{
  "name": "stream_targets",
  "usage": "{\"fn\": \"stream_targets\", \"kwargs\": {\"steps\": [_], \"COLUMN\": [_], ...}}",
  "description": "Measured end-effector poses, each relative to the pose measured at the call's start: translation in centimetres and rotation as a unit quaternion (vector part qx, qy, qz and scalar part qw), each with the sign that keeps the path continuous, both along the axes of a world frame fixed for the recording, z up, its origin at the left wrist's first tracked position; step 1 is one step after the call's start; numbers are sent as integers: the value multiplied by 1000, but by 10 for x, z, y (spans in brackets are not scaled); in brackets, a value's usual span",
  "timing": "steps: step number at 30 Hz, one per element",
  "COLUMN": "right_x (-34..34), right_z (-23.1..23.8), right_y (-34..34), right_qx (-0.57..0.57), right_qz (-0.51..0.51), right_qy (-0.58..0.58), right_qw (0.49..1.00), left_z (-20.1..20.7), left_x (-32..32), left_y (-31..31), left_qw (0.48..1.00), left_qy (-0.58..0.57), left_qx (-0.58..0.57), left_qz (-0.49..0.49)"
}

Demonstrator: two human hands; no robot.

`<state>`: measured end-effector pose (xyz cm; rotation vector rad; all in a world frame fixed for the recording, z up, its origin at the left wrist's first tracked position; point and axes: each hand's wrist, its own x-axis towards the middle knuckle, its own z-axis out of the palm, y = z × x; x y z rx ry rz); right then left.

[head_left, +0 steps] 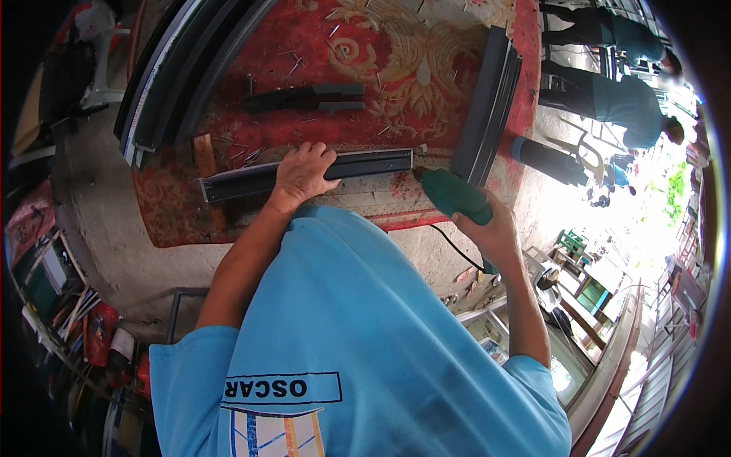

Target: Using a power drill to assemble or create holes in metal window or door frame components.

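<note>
My left hand (303,177) is closed over the middle of a dark metal profile (373,162), pressing it against the worktop. The profile lies crosswise in front of me, its pale edge facing away. In my right hand (496,234) is a green power drill (454,196), gripped with the nose pointing left. Its tip is at the right end of the profile; whether they touch cannot be made out. A black cable (453,242) hangs near the drill's handle.
A patterned red carpet (426,57) covers the worktop, with thin scattered metal bits (295,62). Long dark profiles (199,65) lie at left, shorter ones (487,103) at right, and dark pieces (304,97) beyond my left hand. A wooden block (204,154) sits nearby. Two people (624,103) stand far right.
</note>
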<state>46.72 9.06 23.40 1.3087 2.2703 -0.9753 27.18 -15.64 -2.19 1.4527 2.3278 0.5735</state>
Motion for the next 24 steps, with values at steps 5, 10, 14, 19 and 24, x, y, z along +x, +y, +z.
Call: {"fn": "stream_targets", "kwargs": {"steps": [5,10,14,19,24], "right_x": [-2,-1,-1,-6,-18], "right_z": [-2,-7,-12,-12,-2], "right_y": [-1,-4,-1,-2,-6], "right_qx": [5,69,51,80,92], "right_qz": [21,88,93,153,195], "right_qy": [-2,-68,-49,-35,-81], "right_qw": [1000,991,993,984,973], "left_z": [-2,-3,-4,-4,-5], "left_x": [1,4,5,4,3], "left_y": [0,0,-1,-1,-1], "left_qw": [1000,1000,999,999,999], "left_qy": [13,-11,-1,-9,-12], "left_qx": [20,13,34,25,27], "left_qz": [-1,16,18,19,13]}}
